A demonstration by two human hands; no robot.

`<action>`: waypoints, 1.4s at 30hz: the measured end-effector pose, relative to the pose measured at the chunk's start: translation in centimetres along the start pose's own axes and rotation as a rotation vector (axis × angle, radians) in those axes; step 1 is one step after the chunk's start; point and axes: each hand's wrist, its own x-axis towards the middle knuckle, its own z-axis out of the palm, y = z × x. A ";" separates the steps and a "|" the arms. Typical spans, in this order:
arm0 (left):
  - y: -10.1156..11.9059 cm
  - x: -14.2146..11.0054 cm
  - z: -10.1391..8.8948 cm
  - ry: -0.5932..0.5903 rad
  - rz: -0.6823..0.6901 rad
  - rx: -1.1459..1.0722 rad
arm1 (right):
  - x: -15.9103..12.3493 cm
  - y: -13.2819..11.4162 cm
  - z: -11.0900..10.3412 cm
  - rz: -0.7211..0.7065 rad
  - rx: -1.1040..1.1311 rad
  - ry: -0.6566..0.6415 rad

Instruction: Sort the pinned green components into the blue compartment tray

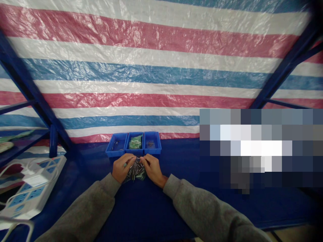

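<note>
My left hand and my right hand meet fingertip to fingertip over a heap of small metal pins. Both hands are closed in a pinch on a thin, shiny metal piece that spans the narrow gap between them; its exact kind is too small to make out. Beneath the hands, the heap lies on a greenish plastic bag, partly hidden by my fingers. Just beyond stand three blue bins side by side: a left bin with a few thin pieces, a middle bin holding a green plastic packet, and a right bin with small dark pieces.
A white power strip with plugs and cables lies at the left on the blue table. Blue metal posts flank the workplace. A striped plastic sheet hangs behind. The right side is blurred by large pixels.
</note>
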 end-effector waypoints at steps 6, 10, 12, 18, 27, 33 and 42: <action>0.2 -0.1 -0.1 -0.007 -0.070 -0.001 | -0.1 0.0 0.0 0.028 -0.007 0.018; 0.4 0.0 -0.2 -0.007 -0.072 0.011 | -0.1 -0.2 -0.1 0.037 0.007 0.028; 0.5 0.0 -0.3 -0.002 -0.071 0.006 | -0.1 -0.3 -0.2 0.035 0.015 0.034; 0.5 -0.1 -0.4 -0.014 -0.093 -0.019 | -0.1 -0.5 -0.2 0.024 0.025 0.046; 0.2 -0.1 -0.1 -0.009 -0.079 0.009 | -0.1 -0.4 -0.3 0.021 0.022 0.043; 0.2 0.1 -0.1 -0.023 -0.043 0.054 | -0.1 -0.5 -0.3 0.017 0.023 0.040; -0.2 -0.1 0.4 0.057 -0.123 -0.014 | -0.1 -0.7 -0.5 0.010 0.028 0.056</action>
